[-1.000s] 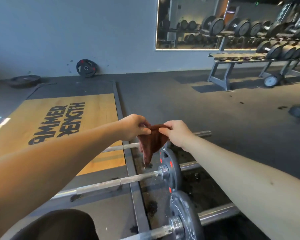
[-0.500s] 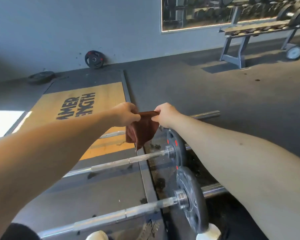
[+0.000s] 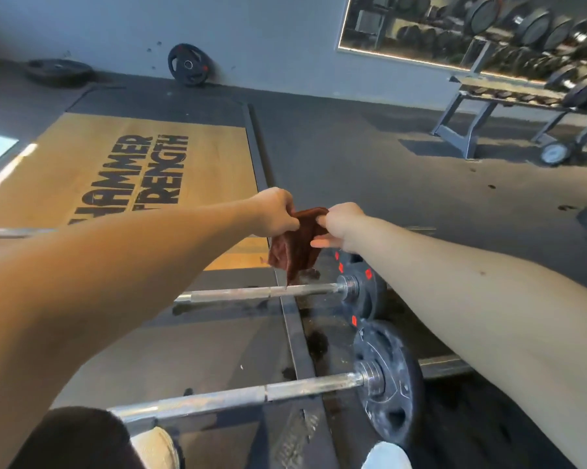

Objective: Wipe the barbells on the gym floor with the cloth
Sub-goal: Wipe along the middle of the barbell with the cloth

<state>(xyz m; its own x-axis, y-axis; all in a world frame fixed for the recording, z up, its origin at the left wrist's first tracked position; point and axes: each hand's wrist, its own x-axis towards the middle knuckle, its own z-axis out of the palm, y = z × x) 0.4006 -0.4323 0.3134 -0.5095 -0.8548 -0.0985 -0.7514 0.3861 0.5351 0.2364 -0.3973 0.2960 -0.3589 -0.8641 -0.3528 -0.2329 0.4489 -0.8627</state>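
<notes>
A dark red cloth hangs in the air between my hands, above the floor. My left hand pinches its upper left edge. My right hand grips its upper right edge, with some fingers reaching under the fabric. Below the cloth lies a barbell with a black plate carrying red marks; the cloth's lowest tip hangs just over its shaft. A nearer barbell with a dusty black plate lies close to my feet. A third bar shows at the left edge behind my arm.
A wooden lifting platform with black lettering lies to the left, edged by a metal frame. A weight plate leans on the grey wall, another lies flat. A dumbbell rack stands at the back right. My shoes are at the bottom.
My hands stay together on the cloth and have reworked their hold, so it hangs more bunched. My head has tilted, and the view has rolled and dropped toward the nearer barbell.
</notes>
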